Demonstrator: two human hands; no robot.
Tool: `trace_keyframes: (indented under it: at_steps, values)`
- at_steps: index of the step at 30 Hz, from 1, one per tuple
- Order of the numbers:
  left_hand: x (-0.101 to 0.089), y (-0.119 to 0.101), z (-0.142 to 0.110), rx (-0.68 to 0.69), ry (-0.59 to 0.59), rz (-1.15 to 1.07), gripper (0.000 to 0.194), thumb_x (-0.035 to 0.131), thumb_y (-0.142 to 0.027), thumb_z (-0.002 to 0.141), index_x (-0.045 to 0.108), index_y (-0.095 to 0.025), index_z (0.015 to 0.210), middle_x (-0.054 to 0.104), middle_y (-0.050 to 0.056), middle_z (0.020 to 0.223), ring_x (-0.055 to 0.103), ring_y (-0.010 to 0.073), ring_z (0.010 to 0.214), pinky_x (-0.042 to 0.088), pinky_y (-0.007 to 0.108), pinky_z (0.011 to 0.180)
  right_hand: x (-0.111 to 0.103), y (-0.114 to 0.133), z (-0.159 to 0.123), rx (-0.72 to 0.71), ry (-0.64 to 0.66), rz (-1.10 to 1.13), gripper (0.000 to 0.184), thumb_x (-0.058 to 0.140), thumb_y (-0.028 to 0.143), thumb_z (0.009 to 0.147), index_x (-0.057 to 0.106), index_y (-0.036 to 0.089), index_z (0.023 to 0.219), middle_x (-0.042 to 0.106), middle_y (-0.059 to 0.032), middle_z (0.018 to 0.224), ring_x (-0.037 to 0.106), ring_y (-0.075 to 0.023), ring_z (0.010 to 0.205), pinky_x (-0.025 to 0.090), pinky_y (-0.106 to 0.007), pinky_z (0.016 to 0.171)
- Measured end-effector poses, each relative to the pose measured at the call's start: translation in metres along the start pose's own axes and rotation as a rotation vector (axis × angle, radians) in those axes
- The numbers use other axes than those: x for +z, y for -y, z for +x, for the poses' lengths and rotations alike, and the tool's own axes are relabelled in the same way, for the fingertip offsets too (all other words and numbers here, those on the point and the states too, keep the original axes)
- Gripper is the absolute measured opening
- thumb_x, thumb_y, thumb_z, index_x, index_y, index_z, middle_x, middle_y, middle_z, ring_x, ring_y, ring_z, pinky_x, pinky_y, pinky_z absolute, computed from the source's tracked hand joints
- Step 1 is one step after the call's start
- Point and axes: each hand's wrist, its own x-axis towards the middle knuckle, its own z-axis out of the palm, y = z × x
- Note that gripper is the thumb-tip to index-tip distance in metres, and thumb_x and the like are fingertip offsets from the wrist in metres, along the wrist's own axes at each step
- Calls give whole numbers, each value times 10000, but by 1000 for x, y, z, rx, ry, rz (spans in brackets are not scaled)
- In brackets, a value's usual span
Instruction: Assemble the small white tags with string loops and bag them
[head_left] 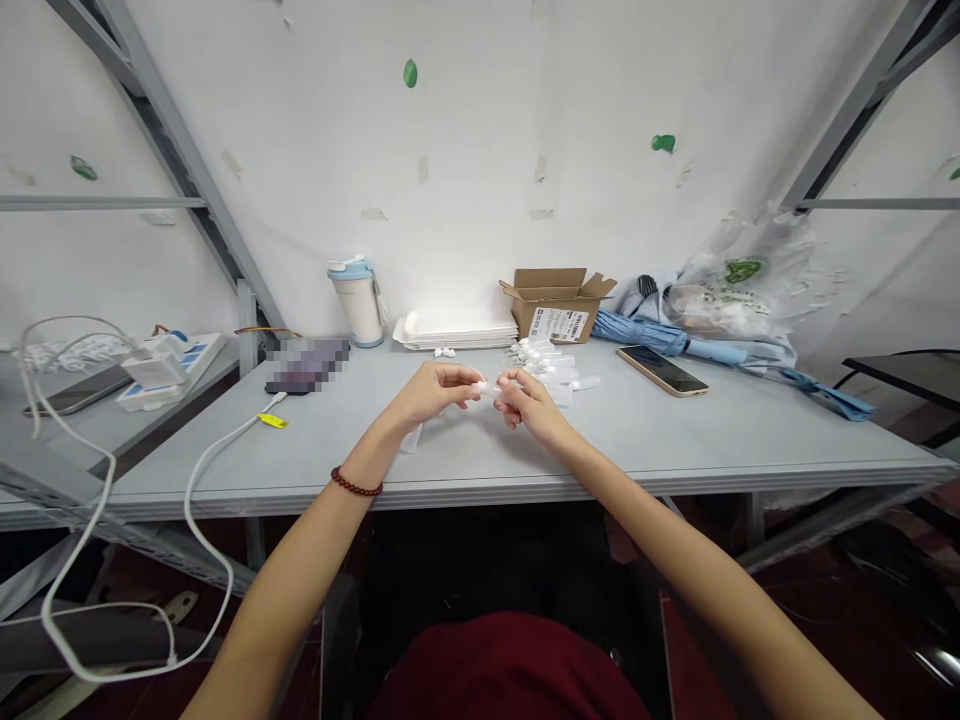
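My left hand (435, 392) and my right hand (526, 402) meet over the middle of the grey table (675, 440). Both pinch a small clear plastic piece (491, 389) between their fingertips. A red bead bracelet (356, 486) circles my left wrist. Just beyond my hands lies a heap of several similar small clear plastic pieces (551, 366). Another small clear piece (411, 438) lies on the table under my left hand.
A phone (662, 369) lies right of the heap. Behind are an open cardboard box (556, 303), a stack of white trays (456, 329), a white-and-blue cup (357, 301), a blue umbrella and plastic bag (739, 285). A white cable (202, 470) hangs off the left edge.
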Motion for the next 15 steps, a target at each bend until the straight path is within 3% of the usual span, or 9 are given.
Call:
trace_keyframes:
  at_steps: [7, 15]
  values:
    - [4, -2, 1, -151, 63, 33, 501, 594, -611, 751, 691, -122, 711, 676, 101, 736, 607, 170, 684, 490, 291, 614, 3, 3, 0, 11, -10, 25, 336, 562, 509, 754, 406, 223, 833, 498, 87, 541, 333, -50, 414, 305, -205, 452]
    - [2, -3, -1, -7, 96, 180, 424, 592, -556, 769, 683, -142, 746, 682, 81, 802, 586, 158, 684, 480, 272, 618, 2, 1, 0, 52, -33, 59, 367, 577, 539, 757, 407, 219, 814, 470, 90, 526, 299, -43, 407, 285, -201, 444]
